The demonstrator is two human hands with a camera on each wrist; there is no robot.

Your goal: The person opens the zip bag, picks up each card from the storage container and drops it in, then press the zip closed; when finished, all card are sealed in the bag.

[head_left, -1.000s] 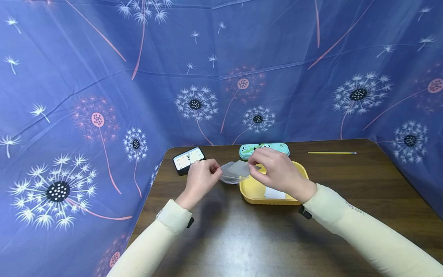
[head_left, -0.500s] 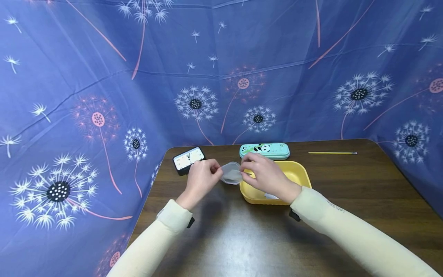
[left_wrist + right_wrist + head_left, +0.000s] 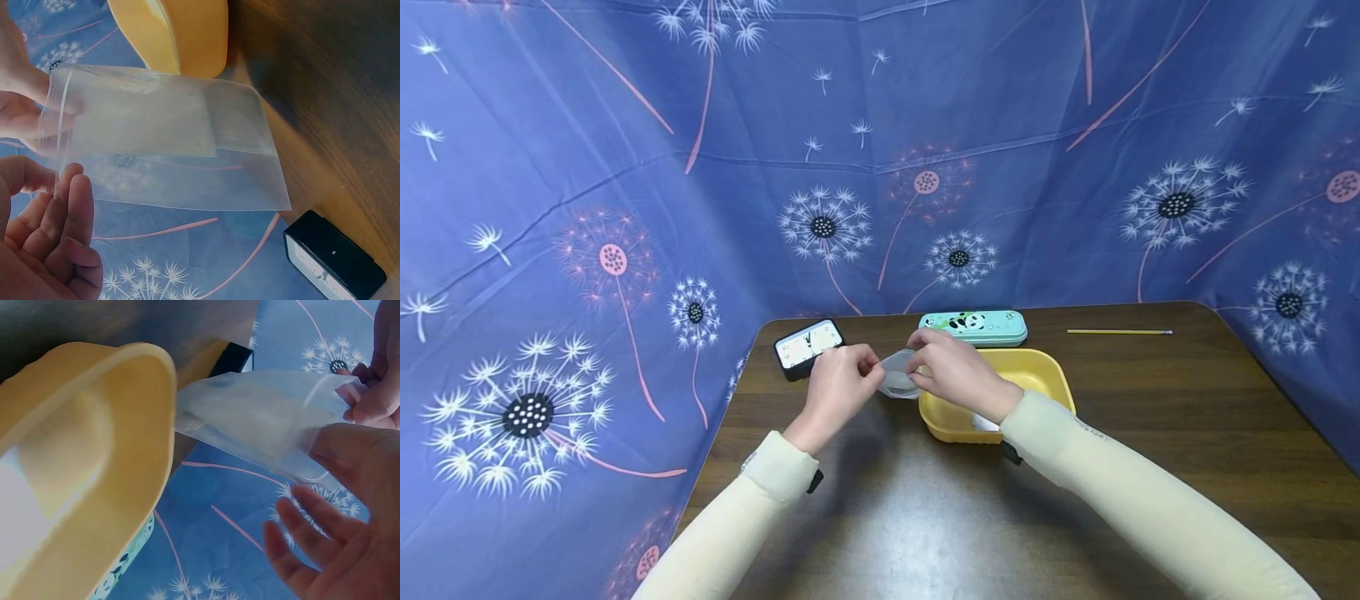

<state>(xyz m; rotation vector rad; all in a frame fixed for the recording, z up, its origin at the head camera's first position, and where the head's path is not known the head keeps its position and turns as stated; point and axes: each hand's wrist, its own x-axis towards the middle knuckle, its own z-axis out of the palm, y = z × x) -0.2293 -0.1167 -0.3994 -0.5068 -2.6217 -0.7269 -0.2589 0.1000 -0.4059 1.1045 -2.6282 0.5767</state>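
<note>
A clear zip bag (image 3: 187, 184) hangs in the air left of a yellow basket (image 3: 1051, 385). My left hand (image 3: 838, 387) pinches the bag by its mouth edge, beside the zip strip. A pale rectangular sheet (image 3: 147, 122) lies inside the bag, seen through the plastic. My right hand (image 3: 955, 373) is at the mouth, its thumb and index finger reaching in and pinching the sheet's near end, while the other fingers (image 3: 312, 540) spread outside. Those pinching fingertips look blurred through the plastic in the right wrist view.
Behind the left hand stands a black-framed clock (image 3: 808, 343). A mint pencil case (image 3: 1000, 329) with a panda print lies behind the basket, and a yellow pencil (image 3: 1118, 332) farther right. Something white (image 3: 985, 423) shows in the basket, partly covered by the right forearm.
My right hand has moved left from above the basket, carrying the pale sheet deeper into the bag. The left hand has stayed in place, holding the bag.
</note>
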